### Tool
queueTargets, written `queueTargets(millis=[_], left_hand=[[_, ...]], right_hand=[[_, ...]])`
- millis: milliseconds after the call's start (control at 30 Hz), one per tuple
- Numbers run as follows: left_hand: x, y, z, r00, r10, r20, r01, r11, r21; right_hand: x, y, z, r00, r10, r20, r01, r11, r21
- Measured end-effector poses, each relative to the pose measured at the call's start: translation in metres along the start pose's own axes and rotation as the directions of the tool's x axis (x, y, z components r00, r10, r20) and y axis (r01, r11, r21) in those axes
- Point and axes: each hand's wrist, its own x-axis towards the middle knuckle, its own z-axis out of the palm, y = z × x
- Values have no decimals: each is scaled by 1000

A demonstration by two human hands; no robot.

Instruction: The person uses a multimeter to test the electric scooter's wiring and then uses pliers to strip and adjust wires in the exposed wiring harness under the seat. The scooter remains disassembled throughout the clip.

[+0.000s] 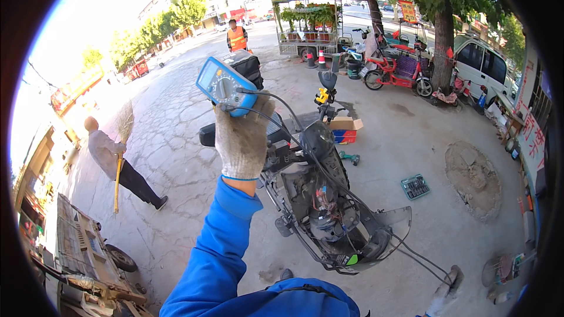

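My left hand [242,135], in a grey-white work glove, grips a blue digital multimeter [224,85] and holds it up at the upper middle. A display and round dial show on the meter. Two black test leads [336,179] run from it across to the lower right. There my right hand [446,290], partly cut off and washed out by light, closes around the lead ends; the probe tips are hard to make out. Below the meter stands an electric scooter [329,205] with its covers off, showing wires and a dark inner compartment.
Beyond the scooter lie an open cardboard box [344,129], a green power tool [350,158] and a socket set [415,187]. A person with a broom [120,158] is at left, another in an orange vest [237,38] farther off. A red scooter [393,70] stands near a tree.
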Motion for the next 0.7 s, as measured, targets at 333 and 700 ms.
queueTargets(millis=[333, 700], left_hand=[[63, 79, -32, 991, 112, -79, -91, 968, 234], [96, 150, -52, 928, 312, -204, -258, 933, 251]], right_hand=[[-59, -1, 43, 855, -140, 499, 44, 979, 200], [-92, -74, 68, 128, 103, 986, -562, 827, -14]])
